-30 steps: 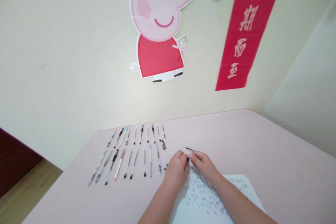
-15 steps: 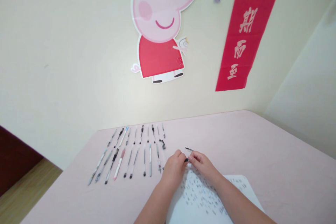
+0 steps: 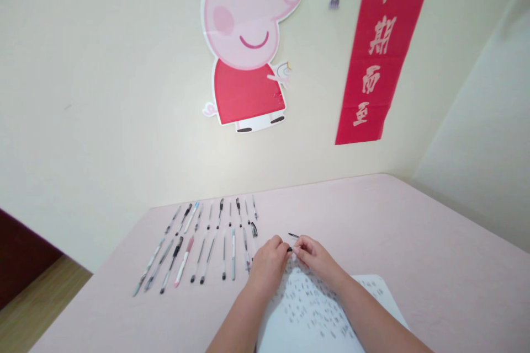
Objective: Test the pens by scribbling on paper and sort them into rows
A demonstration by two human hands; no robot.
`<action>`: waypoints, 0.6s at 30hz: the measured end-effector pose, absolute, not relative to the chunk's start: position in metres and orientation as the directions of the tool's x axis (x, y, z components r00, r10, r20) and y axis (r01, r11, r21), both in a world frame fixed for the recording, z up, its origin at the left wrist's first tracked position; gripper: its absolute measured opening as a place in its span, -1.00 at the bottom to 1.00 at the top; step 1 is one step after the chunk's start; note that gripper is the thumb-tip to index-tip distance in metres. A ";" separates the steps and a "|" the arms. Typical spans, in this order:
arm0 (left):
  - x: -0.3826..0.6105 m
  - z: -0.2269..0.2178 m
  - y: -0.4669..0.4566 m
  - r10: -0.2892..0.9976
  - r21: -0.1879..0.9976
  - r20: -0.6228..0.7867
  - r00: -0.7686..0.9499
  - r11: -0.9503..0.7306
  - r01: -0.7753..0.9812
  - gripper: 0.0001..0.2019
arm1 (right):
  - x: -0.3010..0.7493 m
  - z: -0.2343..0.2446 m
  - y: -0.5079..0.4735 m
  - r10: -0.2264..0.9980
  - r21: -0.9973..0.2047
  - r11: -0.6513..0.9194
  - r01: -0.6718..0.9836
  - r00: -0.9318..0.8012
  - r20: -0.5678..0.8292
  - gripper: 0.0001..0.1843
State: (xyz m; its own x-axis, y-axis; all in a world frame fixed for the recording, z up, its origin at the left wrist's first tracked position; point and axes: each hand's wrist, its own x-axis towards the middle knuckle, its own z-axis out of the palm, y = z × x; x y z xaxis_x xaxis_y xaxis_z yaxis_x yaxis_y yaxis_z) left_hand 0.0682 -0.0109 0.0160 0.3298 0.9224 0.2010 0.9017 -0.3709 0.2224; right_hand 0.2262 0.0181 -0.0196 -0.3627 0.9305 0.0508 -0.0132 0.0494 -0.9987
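My left hand (image 3: 268, 266) is closed around a pen, whose short black end (image 3: 289, 249) pokes out between the fingertips; the rest is hidden in the hand. Right beside that end, the fingers of my right hand (image 3: 315, 260) are pinched together, and whatever they hold is too small to make out. Just beyond the right knuckles shows a thin black pointed piece (image 3: 293, 235), partly covered by the hand. Both hands are over the top of a white sheet (image 3: 306, 336) covered with small dark marks.
Several pens and pen refills (image 3: 224, 256) lie in two rows on the pink tabletop (image 3: 372, 220), left of my hands. One pen with a black clip (image 3: 254, 229) is nearest my left hand. A wall with a pig cutout (image 3: 248, 88) and a red banner (image 3: 368, 66) borders the table's far edge.
The view has shifted slightly, so everything sits a little further left. Both hands stay close together around the black pen end, with only small finger movement.
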 end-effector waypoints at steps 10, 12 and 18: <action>0.065 0.013 -0.012 0.920 0.285 0.249 0.303 -0.369 0.885 -0.80 | 0.226 -0.015 0.017 0.947 -0.997 0.048 0.059 -0.320 0.027 -0.62; 0.065 0.013 -0.012 0.920 0.286 0.254 0.299 -0.367 0.885 -0.81 | 0.226 -0.016 0.018 0.955 -0.992 0.063 0.112 -0.295 0.028 -0.53; 0.064 0.013 -0.015 0.926 0.285 0.234 0.296 -0.356 0.890 -0.79 | 0.222 -0.017 0.017 0.958 -0.970 0.113 0.217 -0.284 0.048 -0.47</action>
State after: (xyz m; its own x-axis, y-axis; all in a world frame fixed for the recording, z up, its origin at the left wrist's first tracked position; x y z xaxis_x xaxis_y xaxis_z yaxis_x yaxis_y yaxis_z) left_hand 0.0642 -0.0148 0.0127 0.2955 0.9263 0.2339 0.8900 -0.3559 0.2849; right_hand 0.2219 0.0174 -0.0170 -0.2835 0.9578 0.0480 0.2168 0.1128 -0.9697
